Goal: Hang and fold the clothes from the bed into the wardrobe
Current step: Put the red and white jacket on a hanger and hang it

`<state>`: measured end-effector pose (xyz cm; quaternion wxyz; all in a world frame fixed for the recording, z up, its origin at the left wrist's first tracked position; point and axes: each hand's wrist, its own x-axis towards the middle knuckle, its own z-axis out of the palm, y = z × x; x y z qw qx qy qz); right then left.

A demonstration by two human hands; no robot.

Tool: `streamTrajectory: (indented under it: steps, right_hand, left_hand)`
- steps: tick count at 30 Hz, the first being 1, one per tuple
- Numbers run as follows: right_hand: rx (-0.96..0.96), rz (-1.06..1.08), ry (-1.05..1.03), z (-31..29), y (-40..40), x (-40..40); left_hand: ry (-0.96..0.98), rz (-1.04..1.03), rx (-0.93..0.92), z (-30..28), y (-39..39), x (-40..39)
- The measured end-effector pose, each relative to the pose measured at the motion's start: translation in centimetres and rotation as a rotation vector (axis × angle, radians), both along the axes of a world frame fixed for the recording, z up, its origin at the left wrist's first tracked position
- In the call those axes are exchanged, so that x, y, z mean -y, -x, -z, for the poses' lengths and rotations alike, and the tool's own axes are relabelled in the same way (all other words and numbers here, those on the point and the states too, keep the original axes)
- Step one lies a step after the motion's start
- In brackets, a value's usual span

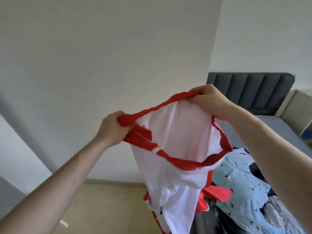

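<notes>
A red garment with a white lining (177, 137) hangs in the air in front of me, turned inside out, a zip running down its lower part. My left hand (112, 127) grips the red band at the garment's left side. My right hand (209, 100) grips the same red band higher up on the right, stretching the opening wide. The garment's lower end drops out of view at the bottom. On the bed (270, 125) to the right lies a heap of clothes, topmost a pale blue piece with small dark prints (241, 188).
A dark grey padded headboard (249, 92) stands at the back right against the white wall. A pale cabinet (297, 108) sits beyond the bed at the far right. A white wall panel (101, 56) fills the left and middle. Beige floor (104, 203) shows below.
</notes>
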<state>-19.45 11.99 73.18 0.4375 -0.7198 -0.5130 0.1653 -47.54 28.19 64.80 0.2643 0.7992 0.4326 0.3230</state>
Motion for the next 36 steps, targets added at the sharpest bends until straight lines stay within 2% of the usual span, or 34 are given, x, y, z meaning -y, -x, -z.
streamTrajectory:
  steps: [4, 6, 8, 10, 12, 15, 19, 22, 25, 26, 28, 30, 31, 32, 34, 36]
  right_hand:
    - [0.153, 0.031, -0.059, -0.2, 6.4, -3.1]
    - [0.167, 0.017, -0.094, 0.0, 10.0, -4.3]
    - [0.19, -0.01, -0.089, 0.5, 13.8, -5.4]
    - [0.259, -0.039, -0.002, 1.7, 16.9, -6.2]
    - [0.295, -0.09, 0.151, 3.5, 18.9, -6.2]
    - [0.194, -0.285, 0.295, 6.5, 25.0, -6.1]
    - [-0.018, -0.486, 0.258, 11.2, 35.2, -6.5]
    - [-0.069, -0.32, 0.062, 13.4, 40.4, -8.3]
    - [-0.233, -0.208, -0.026, 13.4, 42.1, -9.5]
    - [-0.296, -0.219, -0.032, 13.1, 42.6, -9.8]
    - [-0.407, -0.269, -0.023, 12.5, 43.8, -9.9]
    - [-0.475, -0.33, 0.008, 12.0, 45.3, -9.7]
    - [-0.476, -0.367, 0.028, 12.0, 46.2, -9.5]
    - [-0.46, -0.411, 0.052, 11.9, 47.1, -9.1]
    - [-0.429, -0.49, 0.111, 12.2, 48.8, -8.5]
    - [-0.401, -0.554, 0.169, 12.7, 50.4, -7.7]
  left_hand:
    - [-0.112, -0.16, -0.005, -0.3, 9.9, -3.7]
    - [-0.139, -0.211, -0.119, 0.9, 14.7, -4.7]
    - [-0.011, -0.247, -0.192, 2.4, 19.7, -5.0]
    - [0.272, -0.259, 0.002, 2.8, 23.8, -4.8]
    - [0.434, -0.252, 0.247, 2.1, 25.5, -4.1]
    - [0.458, -0.123, 0.469, -0.3, 26.6, -2.2]
    - [0.442, 0.098, 0.443, -3.1, 24.9, 1.5]
    - [0.489, 0.235, 0.47, -3.9, 26.6, 2.5]
    - [0.593, 0.42, 0.43, -3.2, 32.7, 1.8]
    - [0.586, 0.358, 0.414, -2.0, 35.7, 1.2]
    - [0.501, 0.018, 0.348, 2.4, 42.1, 0.8]
    - [0.484, -0.374, 0.166, 9.6, 47.8, 2.4]
    - [0.564, -0.485, 0.043, 13.8, 49.8, 3.9]
    - [0.675, -0.513, -0.086, 17.9, 51.1, 5.9]
    - [0.818, -0.432, -0.294, 24.8, 51.3, 10.1]
    - [0.834, -0.358, -0.348, 29.4, 49.4, 13.4]
